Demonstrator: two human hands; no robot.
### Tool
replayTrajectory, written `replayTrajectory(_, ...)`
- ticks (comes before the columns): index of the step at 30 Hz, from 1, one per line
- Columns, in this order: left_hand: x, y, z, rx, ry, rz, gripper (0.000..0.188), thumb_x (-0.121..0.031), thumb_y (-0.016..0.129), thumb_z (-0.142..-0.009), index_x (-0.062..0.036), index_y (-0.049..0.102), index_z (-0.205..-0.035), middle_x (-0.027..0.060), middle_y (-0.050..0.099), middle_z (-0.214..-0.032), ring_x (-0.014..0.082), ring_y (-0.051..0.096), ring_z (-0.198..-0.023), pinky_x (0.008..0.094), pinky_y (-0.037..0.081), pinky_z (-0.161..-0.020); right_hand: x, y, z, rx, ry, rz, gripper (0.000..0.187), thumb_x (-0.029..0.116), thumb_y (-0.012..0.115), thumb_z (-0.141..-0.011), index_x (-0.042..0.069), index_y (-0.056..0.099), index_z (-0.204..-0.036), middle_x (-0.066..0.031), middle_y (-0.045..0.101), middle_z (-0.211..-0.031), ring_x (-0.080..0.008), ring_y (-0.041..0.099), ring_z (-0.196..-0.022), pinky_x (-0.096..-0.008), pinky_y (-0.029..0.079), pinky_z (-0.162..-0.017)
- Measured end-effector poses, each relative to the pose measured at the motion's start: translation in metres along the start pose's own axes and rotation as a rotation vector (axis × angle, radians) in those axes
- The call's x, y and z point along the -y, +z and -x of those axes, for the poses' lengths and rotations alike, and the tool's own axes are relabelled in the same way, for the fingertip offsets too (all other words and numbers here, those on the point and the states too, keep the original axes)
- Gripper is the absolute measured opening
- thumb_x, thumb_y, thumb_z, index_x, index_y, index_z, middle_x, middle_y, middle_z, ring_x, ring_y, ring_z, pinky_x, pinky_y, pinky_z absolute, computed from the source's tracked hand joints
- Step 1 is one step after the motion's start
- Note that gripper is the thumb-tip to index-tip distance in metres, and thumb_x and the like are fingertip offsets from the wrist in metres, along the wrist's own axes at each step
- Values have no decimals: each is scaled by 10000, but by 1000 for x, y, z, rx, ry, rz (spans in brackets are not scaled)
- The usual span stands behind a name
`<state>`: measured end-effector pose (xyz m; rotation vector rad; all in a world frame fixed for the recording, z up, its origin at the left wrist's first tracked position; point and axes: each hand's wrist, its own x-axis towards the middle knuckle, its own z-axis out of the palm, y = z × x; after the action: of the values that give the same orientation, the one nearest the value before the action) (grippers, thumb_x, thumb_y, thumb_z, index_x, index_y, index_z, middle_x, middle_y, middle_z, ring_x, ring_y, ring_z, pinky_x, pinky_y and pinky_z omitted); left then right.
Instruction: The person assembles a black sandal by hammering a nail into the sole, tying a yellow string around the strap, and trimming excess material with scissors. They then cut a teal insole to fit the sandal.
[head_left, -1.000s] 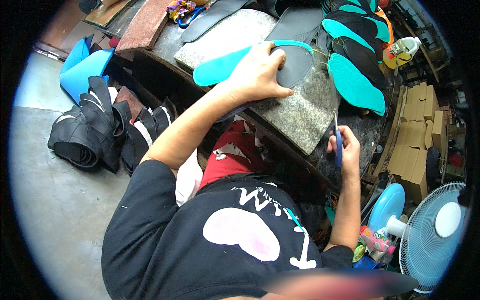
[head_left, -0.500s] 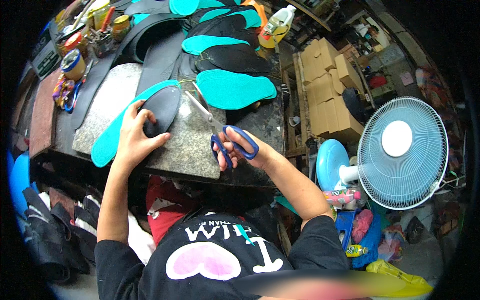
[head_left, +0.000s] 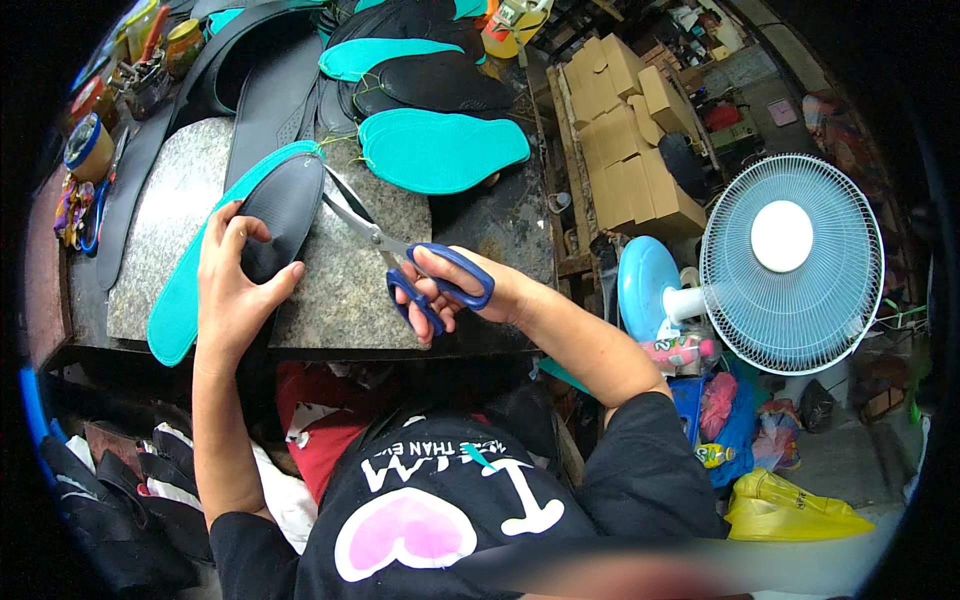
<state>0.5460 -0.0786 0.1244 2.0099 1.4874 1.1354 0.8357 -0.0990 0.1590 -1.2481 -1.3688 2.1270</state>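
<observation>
My left hand [head_left: 232, 275] rests over a teal insole with a black sole piece [head_left: 285, 205] lying on it. Its fingers curl on the black piece, and its thumb reaches the right edge. Beneath them is a speckled stone slab [head_left: 340, 300]. In my right hand [head_left: 465, 290] is a pair of scissors [head_left: 382, 236] with blue handles, its parted blades right beside the insole's upper end. Thin yellow-green thread [head_left: 335, 143] trails from that end toward another teal insole [head_left: 445, 150].
Black and teal insoles [head_left: 430, 85] lie piled behind the slab. Jars [head_left: 88, 148] and tools crowd the far left. Cardboard boxes [head_left: 630, 140] and a fan [head_left: 790, 260] stand to the right. A yellow plastic bag [head_left: 790, 508] lies low on the right.
The scissors have come up against the insole's upper end, where a gap was before. The whole view has shifted, so things sit further left and higher. My left hand keeps its hold.
</observation>
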Motion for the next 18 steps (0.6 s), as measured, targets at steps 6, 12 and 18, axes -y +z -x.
replayTrajectory(6, -10, -3, -3, -27, 74, -86, 426, -207, 795, -634, -31, 561, -944, 221, 539, -1205, 406, 512, -1185, 444, 419, -994, 0, -2, -6, 46, 2, -38, 624, 660, 413, -953, 61, 588, -980, -92, 697, -722, -148, 672, -597, -200, 455, -457)
replayTrajectory(12, 2, -8, -9, -63, 207, -150, 439, -254, 808, -645, -48, 594, -968, 192, 552, -1149, 390, 578, -1056, 426, 479, -913, 0, -13, -9, 194, 94, -25, 778, 765, 268, -919, 71, 553, -1125, -96, 706, -861, -177, 686, -778, -237, 499, -598)
replayTrajectory(18, 22, -3, -7, 6, 119, 7, 404, -270, 826, -652, -85, 619, -945, 186, 522, -1226, 355, 577, -1080, 399, 487, -913, 2, -11, -22, 240, 11, -64, 876, 806, 258, -886, 8, 511, -1145, -169, 687, -898, -238, 704, -846, -241, 554, -645)
